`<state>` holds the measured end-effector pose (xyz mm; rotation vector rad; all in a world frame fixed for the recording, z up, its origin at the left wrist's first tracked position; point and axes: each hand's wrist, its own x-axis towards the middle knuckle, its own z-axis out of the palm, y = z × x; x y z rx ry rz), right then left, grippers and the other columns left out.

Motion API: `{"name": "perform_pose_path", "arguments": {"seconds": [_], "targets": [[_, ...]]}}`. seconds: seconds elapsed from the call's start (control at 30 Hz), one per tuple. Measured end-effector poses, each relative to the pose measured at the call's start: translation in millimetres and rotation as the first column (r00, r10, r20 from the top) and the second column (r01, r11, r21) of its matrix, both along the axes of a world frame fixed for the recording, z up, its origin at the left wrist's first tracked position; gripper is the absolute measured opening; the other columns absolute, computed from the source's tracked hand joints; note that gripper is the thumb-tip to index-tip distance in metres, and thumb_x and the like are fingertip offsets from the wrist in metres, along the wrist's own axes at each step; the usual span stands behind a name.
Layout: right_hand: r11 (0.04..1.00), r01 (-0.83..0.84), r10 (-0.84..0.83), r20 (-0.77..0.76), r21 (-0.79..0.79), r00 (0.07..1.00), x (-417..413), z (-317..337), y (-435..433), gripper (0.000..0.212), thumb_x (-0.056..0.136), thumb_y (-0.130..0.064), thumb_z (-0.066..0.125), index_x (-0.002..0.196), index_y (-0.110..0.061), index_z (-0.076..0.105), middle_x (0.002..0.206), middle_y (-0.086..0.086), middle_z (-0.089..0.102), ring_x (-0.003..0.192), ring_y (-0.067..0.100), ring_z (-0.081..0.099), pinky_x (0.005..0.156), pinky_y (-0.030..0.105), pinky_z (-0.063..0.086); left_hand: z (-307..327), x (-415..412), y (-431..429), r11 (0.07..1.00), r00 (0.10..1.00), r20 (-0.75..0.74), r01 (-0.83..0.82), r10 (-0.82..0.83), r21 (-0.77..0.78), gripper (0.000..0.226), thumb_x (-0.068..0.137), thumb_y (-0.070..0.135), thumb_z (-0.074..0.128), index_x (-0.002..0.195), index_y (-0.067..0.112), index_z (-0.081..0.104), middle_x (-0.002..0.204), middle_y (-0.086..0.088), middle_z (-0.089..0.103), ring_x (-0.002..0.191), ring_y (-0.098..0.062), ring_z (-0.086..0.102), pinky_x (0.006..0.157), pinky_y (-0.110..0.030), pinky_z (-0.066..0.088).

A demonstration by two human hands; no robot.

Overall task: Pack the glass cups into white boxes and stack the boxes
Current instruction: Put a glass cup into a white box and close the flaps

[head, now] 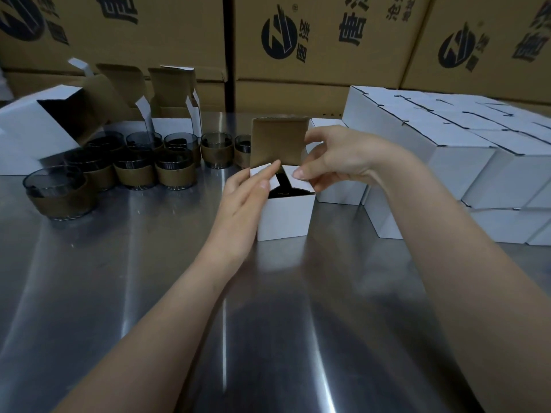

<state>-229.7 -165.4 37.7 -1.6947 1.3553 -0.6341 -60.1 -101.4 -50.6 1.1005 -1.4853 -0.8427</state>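
A small white box (284, 217) stands on the steel table, its brown-lined lid (277, 141) still upright. A dark glass cup (283, 192) shows inside through the gap between the side flaps. My left hand (241, 201) lies along the box's left side with straight fingers pressing the left flap down. My right hand (331, 159) presses the right flap inward with fingers and thumb. Several smoky glass cups with brown sleeves (137, 171) stand in rows at the left.
Closed white boxes are stacked in a block at the right (447, 150). Several open white boxes (35, 126) stand behind the cups at the left. Large brown printed cartons (328, 40) wall off the back. Bare steel table (179, 293) lies in front.
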Motion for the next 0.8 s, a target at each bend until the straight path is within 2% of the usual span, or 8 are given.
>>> {"name": "perform_pose_path", "arguments": {"seconds": [0.1,0.2,0.27,0.33,0.43,0.57,0.7,0.8], "targets": [[1.0,-0.006,0.005,-0.028,-0.014,1.0,1,-1,-1,0.074,0.08,0.002,0.074,0.142,-0.008,0.035,0.094,0.014,0.063,0.063,0.02,0.064,0.065,0.031,0.06,1,-2,0,1.0,0.997,-0.074,0.003,-0.002,0.017,0.033,0.105,0.021,0.041,0.13,0.034,0.058,0.147,0.003,0.038,0.135,0.0,0.032,0.084,0.012,0.022],[1.0,-0.011,0.01,-0.049,-0.026,0.999,3,-3,-3,0.078,0.079,0.002,0.075,0.145,-0.003,0.033,0.098,0.008,0.055,0.06,0.017,0.063,0.061,0.027,0.058,2,-1,0,0.999,0.987,-0.161,0.019,-0.015,0.027,0.032,0.101,0.012,0.048,0.125,0.026,0.064,0.139,0.0,0.049,0.125,-0.004,0.047,0.088,0.0,0.036],[0.999,-0.026,0.025,-0.052,-0.023,0.998,3,-4,-4,0.065,0.079,0.002,0.075,0.136,-0.002,0.043,0.091,0.005,0.056,0.059,0.016,0.062,0.061,0.027,0.057,2,0,-1,0.998,0.964,-0.266,0.041,-0.026,0.049,0.034,0.097,0.006,0.052,0.127,0.021,0.057,0.127,-0.002,0.059,0.115,-0.012,0.058,0.085,-0.013,0.048],[0.998,-0.065,0.064,-0.037,-0.017,0.997,1,-5,-5,0.038,0.08,0.004,0.073,0.112,-0.008,0.057,0.079,0.003,0.061,0.057,0.015,0.059,0.059,0.025,0.055,2,0,-3,0.995,0.92,-0.391,0.052,-0.014,0.088,0.039,0.095,0.002,0.054,0.126,0.024,0.044,0.122,-0.004,0.064,0.111,-0.02,0.063,0.083,-0.024,0.052],[0.994,-0.107,0.107,0.021,0.003,0.994,-2,-8,-6,0.034,0.082,0.006,0.07,0.105,-0.017,0.061,0.071,0.001,0.063,0.058,0.014,0.057,0.057,0.024,0.052,3,1,-5,0.991,0.891,-0.455,0.056,0.007,0.125,0.052,0.094,0.0,0.055,0.13,0.029,0.034,0.118,-0.002,0.069,0.112,-0.024,0.065,0.091,-0.035,0.053],[0.988,-0.151,0.148,0.094,0.023,0.985,-2,-15,-8,0.035,0.083,0.007,0.068,0.105,-0.019,0.065,0.085,0.007,0.063,0.061,0.016,0.054,0.055,0.024,0.05,4,1,-6,0.99,0.891,-0.455,0.07,-0.008,0.12,0.065,0.093,-0.003,0.053,0.142,0.033,0.029,0.121,-0.002,0.067,0.113,-0.021,0.065,0.098,-0.036,0.051],[0.99,-0.143,0.141,0.204,-0.003,0.969,-4,-24,-7,0.034,0.083,0.006,0.068,0.074,-0.026,0.075,0.07,-0.002,0.06,0.054,0.013,0.052,0.05,0.024,0.049,4,3,-5,0.992,0.887,-0.459,0.093,-0.046,0.08,0.069,0.092,-0.007,0.05,0.145,0.035,0.034,0.123,-0.007,0.065,0.11,-0.021,0.066,0.092,-0.034,0.055],[0.986,-0.165,0.169,0.217,-0.037,0.961,-4,-32,-3,0.034,0.09,0.004,0.061,0.092,-0.027,0.075,0.069,-0.005,0.064,0.062,0.02,0.051,0.05,0.024,0.048,4,4,-4,0.992,0.893,-0.444,0.111,-0.074,0.059,0.059,0.092,-0.007,0.049,0.136,0.033,0.047,0.119,-0.005,0.066,0.104,-0.019,0.067,0.084,-0.029,0.056]]}}
